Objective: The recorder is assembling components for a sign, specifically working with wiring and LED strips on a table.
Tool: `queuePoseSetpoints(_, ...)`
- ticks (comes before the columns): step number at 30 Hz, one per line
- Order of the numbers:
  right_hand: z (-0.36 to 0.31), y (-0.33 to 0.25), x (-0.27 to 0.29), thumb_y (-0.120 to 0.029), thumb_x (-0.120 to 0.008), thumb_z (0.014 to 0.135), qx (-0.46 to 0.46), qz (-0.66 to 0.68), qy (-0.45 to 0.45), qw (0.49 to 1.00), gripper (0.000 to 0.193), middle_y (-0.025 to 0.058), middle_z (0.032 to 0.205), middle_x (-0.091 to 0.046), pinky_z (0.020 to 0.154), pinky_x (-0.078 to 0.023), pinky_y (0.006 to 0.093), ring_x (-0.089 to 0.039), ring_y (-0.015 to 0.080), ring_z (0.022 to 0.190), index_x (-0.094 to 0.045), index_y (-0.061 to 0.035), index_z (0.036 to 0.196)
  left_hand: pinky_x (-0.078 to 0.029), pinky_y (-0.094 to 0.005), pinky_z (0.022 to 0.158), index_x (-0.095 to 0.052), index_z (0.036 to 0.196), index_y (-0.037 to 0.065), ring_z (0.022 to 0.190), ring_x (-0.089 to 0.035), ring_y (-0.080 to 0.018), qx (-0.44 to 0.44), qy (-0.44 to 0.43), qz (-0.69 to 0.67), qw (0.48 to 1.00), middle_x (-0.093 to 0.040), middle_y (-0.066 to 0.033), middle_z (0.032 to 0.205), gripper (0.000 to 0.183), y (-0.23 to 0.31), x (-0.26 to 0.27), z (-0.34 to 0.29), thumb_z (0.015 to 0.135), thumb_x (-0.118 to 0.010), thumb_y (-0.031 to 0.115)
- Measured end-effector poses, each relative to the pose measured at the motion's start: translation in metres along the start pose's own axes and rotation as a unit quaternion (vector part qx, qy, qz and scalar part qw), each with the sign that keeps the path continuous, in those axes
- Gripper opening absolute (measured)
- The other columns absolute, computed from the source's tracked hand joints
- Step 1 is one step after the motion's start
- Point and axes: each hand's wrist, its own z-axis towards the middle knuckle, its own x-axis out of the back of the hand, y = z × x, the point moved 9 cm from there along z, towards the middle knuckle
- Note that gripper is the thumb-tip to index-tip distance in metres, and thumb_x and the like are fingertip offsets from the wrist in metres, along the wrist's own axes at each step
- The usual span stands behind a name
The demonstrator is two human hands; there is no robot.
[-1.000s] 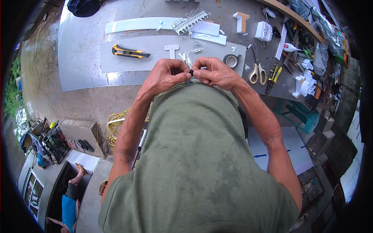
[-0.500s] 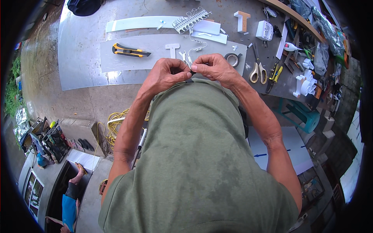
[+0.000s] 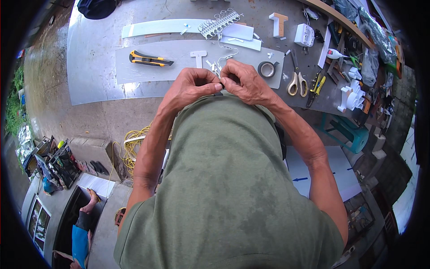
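My two hands meet at the near edge of the table, fingertips almost touching. My left hand [image 3: 193,84] is closed in a pinch of thumb and forefinger. Opposite it, my right hand [image 3: 247,84] pinches too, its fingers curled. A thin white wire [image 3: 228,56] with small light modules runs down into the fingertips; its end, and a small dark bit there, are mostly covered. Farther back the wire leads to a bundle of white light modules [image 3: 218,24]. A flat white T-shaped piece [image 3: 198,54] lies beyond my left hand, and a black tape roll [image 3: 261,68] beside my right.
A yellow-black utility knife [image 3: 150,58] lies on a grey sheet [image 3: 130,74]. To the right are scissors [image 3: 293,84], yellow-handled pliers [image 3: 319,86], a white T-shaped block [image 3: 278,24] and white cut pieces [image 3: 352,96]. A green stool [image 3: 356,139] stands below the table. Someone in blue [image 3: 79,242] is at lower left.
My right hand has turned slightly, its fingers curling more and knuckles rising over the wire. My left hand stays nearly in place.
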Motion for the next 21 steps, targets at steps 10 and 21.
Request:
queuePoseSetpoints(10, 0.009, -0.016, 0.024, -0.015, -0.066, 0.098, -0.015, 0.056, -0.021, 0.998, 0.016, 0.0048, 0.089, -0.067, 0.075, -0.051, 0.0311, -0.063, 0.0152, 0.083, -0.07, -0.0002, 0.1, -0.047, -0.0349, 0.083, -0.073, 0.111, 0.01, 0.098, -0.062, -0.0183, -0.273, 0.087, 0.29, 0.913, -0.074, -0.0013, 0.11, 0.022, 0.083, 0.008, -0.014, 0.091, -0.074, 0.018)
queuePoseSetpoints(21, 0.002, -0.014, 0.028, -0.015, -0.067, 0.098, -0.035, 0.055, -0.026, 0.998, 0.016, 0.0046, 0.09, -0.068, 0.075, -0.052, 0.03, -0.061, 0.0131, 0.081, -0.065, 0.0, 0.105, -0.047, -0.0338, 0.074, -0.079, 0.096, 0.007, 0.083, -0.06, -0.0158, -0.213, 0.019, 0.223, 0.951, -0.071, -0.0055, 0.084, 0.02, 0.058, -0.005, 0.001, 0.086, -0.08, 0.024)
